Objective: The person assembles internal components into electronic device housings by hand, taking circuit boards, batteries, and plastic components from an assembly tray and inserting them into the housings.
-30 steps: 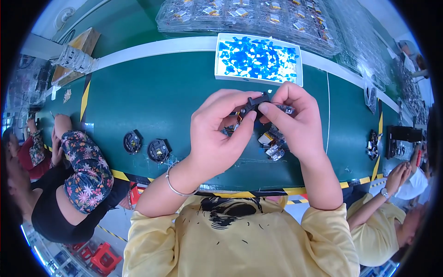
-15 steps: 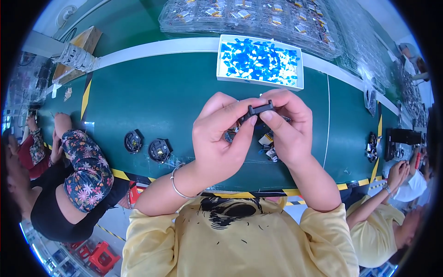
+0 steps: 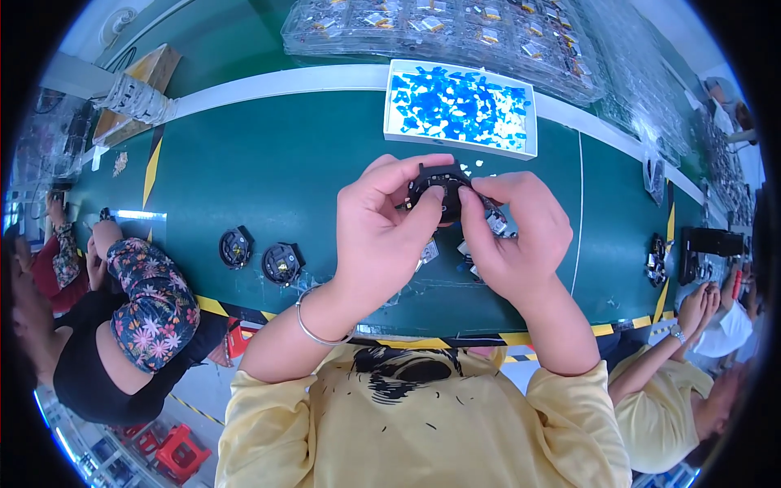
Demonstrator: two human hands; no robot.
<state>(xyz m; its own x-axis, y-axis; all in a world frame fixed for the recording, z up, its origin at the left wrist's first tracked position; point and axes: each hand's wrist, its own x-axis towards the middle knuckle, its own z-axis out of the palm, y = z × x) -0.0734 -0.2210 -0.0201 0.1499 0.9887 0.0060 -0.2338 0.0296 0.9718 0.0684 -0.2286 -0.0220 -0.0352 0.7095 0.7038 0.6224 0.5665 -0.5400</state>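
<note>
Between my hands is a round black plastic housing (image 3: 440, 176), its open inner side tipped toward me. My left hand (image 3: 386, 215) is closed round its left side, with the thumb pressed on the inside. My right hand (image 3: 521, 228) pinches the right edge between thumb and fingers. Beneath the hands lie small electronic parts (image 3: 470, 250), partly covered by my fingers. Left of my left forearm, two similar round black housings (image 3: 282, 263) with parts inside rest on the green bench (image 3: 220, 179).
A white box (image 3: 461, 146) of small blue and white pieces stands beyond my hands. Clear plastic trays (image 3: 439, 41) of components are stacked behind it. Co-workers sit on both sides, one in a flowered sleeve (image 3: 154, 285) at left. Black parts (image 3: 655, 259) lie at far right.
The black piece has been turned, so its round open face now shows instead of a narrow edge. My right hand has shifted slightly right and down along its rim.
</note>
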